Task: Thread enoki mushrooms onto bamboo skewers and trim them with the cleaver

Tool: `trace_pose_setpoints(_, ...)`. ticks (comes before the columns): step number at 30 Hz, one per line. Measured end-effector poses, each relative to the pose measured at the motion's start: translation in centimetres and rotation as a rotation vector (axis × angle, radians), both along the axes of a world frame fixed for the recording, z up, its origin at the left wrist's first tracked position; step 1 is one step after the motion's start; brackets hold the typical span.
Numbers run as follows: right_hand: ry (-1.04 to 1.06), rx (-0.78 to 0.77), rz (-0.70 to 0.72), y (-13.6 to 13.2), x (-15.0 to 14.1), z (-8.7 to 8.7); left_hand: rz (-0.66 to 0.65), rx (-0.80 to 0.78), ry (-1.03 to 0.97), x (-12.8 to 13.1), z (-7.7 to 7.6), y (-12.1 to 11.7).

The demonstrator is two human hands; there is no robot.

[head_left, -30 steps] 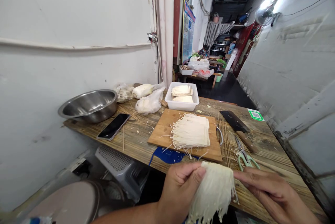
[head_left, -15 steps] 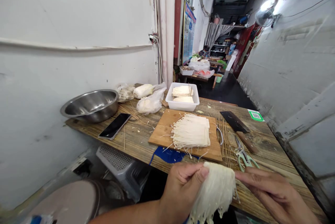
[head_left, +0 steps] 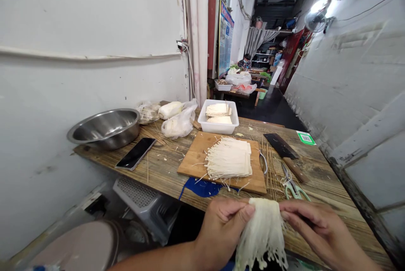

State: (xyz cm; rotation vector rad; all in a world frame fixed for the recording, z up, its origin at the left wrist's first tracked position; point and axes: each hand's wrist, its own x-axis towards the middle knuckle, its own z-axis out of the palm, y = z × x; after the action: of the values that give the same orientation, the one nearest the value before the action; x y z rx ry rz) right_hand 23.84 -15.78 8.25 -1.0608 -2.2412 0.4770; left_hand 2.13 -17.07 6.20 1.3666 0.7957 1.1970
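A flat bunch of enoki mushrooms (head_left: 262,228) hangs caps down between my hands, over the table's front edge. My left hand (head_left: 223,224) pinches its upper left corner between thumb and fingers. At the upper right corner, my right hand (head_left: 313,220) has its thumb and fingertips closed on the edge. Whether a stick runs through the bunch, I cannot tell. Beyond my hands, more enoki (head_left: 229,159) lie in flat bunches on a wooden cutting board (head_left: 193,157). Thin bamboo skewers (head_left: 270,165) lie along the board's right side.
A cleaver (head_left: 281,146) and green-handled scissors (head_left: 294,186) lie right of the skewers. Behind the board stands a white tub (head_left: 218,127) holding enoki. A phone (head_left: 136,153), steel basin (head_left: 104,140) and bagged mushrooms (head_left: 179,123) are leftward. A person (head_left: 245,62) sits far back.
My right hand has moved left and its fingers have closed onto the right edge of the enoki bunch. The bunch has swung slightly to the right at the bottom.
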Motion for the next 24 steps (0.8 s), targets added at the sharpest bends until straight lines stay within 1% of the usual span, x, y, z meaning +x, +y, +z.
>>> trace_pose_setpoints(3,0.002,-0.062,-0.019,0.4,-0.2,-0.1,0.057,-0.005,-0.015,0.4,0.1,0.0)
trace_pose_setpoints(6,0.025,-0.112,-0.026,1.0,-0.3,-0.5,0.141,0.041,-0.014,0.5,0.0,0.0)
trace_pose_setpoints(11,0.082,-0.159,-0.021,1.6,-0.6,-1.5,0.355,0.223,0.136,0.1,-0.8,-0.1)
trace_pose_setpoints(14,0.112,-0.154,-0.02,1.6,-0.9,-1.7,0.433,0.261,0.193,-0.1,-1.0,0.0)
trace_pose_setpoints(17,0.112,-0.109,-0.009,1.4,-1.1,-1.6,0.448,0.235,0.181,-0.2,-0.9,0.1)
trace_pose_setpoints(21,0.07,-0.035,0.041,0.8,-1.0,-1.5,0.376,0.14,0.152,-0.4,-0.9,0.2)
trace_pose_setpoints(24,0.052,-0.034,0.07,0.2,-0.8,-1.3,0.348,0.067,0.108,-0.5,-0.9,0.3)
